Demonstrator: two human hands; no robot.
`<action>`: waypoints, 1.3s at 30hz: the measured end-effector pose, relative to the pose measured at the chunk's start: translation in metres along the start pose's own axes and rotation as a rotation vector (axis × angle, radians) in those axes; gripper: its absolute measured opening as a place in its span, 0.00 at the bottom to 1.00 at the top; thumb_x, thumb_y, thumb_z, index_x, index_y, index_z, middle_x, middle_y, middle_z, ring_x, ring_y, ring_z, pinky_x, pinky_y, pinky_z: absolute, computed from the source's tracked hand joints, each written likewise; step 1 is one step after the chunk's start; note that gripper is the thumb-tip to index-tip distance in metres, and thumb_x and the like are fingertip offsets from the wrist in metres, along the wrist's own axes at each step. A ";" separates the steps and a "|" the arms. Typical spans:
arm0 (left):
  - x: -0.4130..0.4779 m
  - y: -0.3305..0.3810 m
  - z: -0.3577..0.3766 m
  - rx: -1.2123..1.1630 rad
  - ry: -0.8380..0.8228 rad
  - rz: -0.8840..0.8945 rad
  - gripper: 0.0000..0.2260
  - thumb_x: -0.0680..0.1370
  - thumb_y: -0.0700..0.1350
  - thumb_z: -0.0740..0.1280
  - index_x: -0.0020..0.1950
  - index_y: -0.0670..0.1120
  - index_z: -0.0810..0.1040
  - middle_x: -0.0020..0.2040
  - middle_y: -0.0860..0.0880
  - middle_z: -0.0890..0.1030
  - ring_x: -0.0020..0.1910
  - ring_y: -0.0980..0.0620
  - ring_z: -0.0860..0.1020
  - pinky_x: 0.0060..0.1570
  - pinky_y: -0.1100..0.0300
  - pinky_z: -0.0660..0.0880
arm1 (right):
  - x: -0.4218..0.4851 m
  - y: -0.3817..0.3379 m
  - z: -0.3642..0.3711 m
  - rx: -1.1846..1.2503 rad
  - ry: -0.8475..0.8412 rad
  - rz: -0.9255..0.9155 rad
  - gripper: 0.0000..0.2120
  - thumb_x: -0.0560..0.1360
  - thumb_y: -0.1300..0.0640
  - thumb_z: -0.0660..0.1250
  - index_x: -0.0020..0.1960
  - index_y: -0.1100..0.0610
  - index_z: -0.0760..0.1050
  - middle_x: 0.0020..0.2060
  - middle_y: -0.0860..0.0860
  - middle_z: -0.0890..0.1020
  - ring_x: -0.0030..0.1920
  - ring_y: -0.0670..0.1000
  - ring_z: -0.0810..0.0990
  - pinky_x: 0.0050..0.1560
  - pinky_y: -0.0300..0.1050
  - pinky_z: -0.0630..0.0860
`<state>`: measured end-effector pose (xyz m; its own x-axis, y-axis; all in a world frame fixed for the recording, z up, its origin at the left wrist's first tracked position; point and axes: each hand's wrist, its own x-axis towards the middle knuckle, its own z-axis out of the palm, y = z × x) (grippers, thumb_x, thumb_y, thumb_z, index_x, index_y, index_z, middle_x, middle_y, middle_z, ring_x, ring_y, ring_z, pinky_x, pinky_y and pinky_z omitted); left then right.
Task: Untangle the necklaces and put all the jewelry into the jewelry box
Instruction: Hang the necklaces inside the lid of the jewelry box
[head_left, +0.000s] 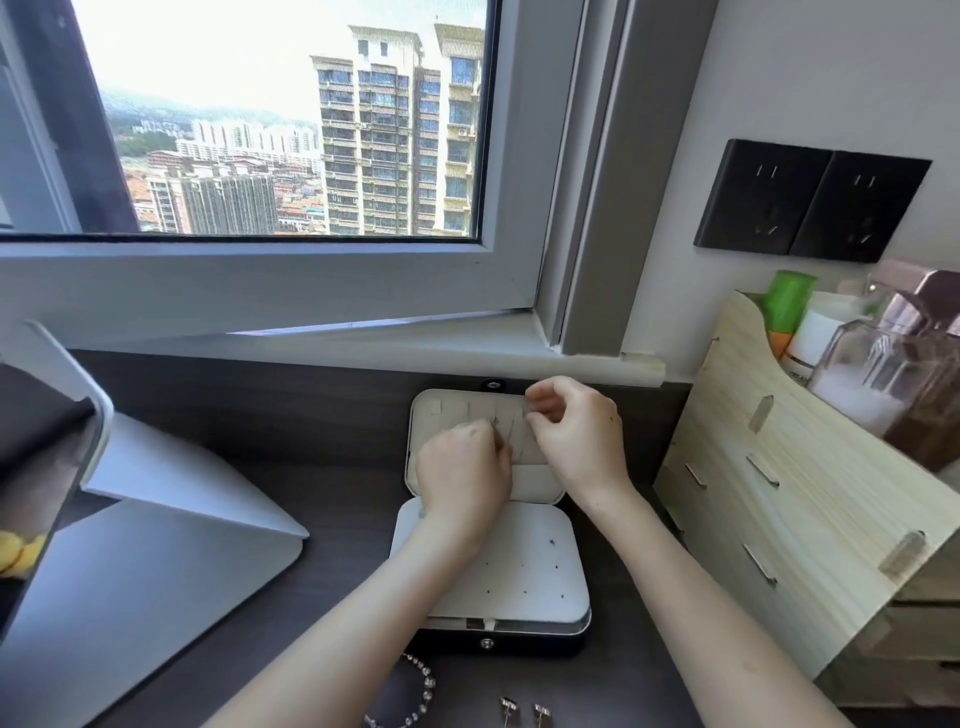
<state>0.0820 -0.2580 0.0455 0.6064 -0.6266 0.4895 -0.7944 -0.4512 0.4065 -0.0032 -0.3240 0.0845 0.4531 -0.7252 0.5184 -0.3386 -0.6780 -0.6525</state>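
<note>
Both left hand and right hand pinch a necklace between them, over the jewelry box.

head-worn view (wide-angle), forward and down, near the desk

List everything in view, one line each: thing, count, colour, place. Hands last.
jewelry box: 1, black outside, cream inside, open, desk centre
necklace: at least 1, thin, silvery, in box lid
bracelet: 1, clear beads, desk's near edge
earrings: 2, silvery, right of bracelet
organizer: 1, pale wood, right
bottle: 1, green, in organizer
sockets: 2, black, right wall
stand: 1, grey-white, left
desk: 1, dark brown
window: 1, grey frame, behind
left hand: over lid, pinching necklace
right hand: over lid, fingers curled, grip unclear
</note>
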 end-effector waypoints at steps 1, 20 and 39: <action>0.000 0.000 -0.001 0.013 -0.028 0.003 0.09 0.77 0.46 0.60 0.49 0.47 0.80 0.47 0.49 0.82 0.48 0.46 0.78 0.37 0.59 0.63 | -0.001 0.000 0.000 -0.026 -0.011 0.002 0.10 0.72 0.66 0.66 0.50 0.57 0.80 0.43 0.49 0.83 0.45 0.46 0.80 0.50 0.39 0.76; -0.022 -0.008 -0.059 -0.119 -0.176 -0.023 0.11 0.76 0.43 0.62 0.56 0.48 0.78 0.52 0.50 0.80 0.53 0.49 0.77 0.47 0.59 0.71 | -0.034 -0.018 -0.022 -0.205 -0.200 0.012 0.19 0.71 0.69 0.57 0.58 0.55 0.75 0.46 0.50 0.81 0.49 0.51 0.78 0.47 0.45 0.75; -0.180 -0.139 -0.239 -0.066 -0.313 -0.138 0.04 0.75 0.44 0.68 0.41 0.50 0.81 0.37 0.53 0.80 0.38 0.54 0.77 0.40 0.60 0.73 | -0.214 -0.127 0.029 -0.214 -0.580 -0.325 0.09 0.77 0.51 0.63 0.54 0.51 0.79 0.48 0.48 0.80 0.52 0.51 0.74 0.49 0.43 0.68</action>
<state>0.0911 0.0690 0.0849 0.6597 -0.7320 0.1703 -0.6959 -0.5093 0.5063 -0.0332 -0.0786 0.0403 0.9060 -0.3405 0.2515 -0.2390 -0.9019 -0.3599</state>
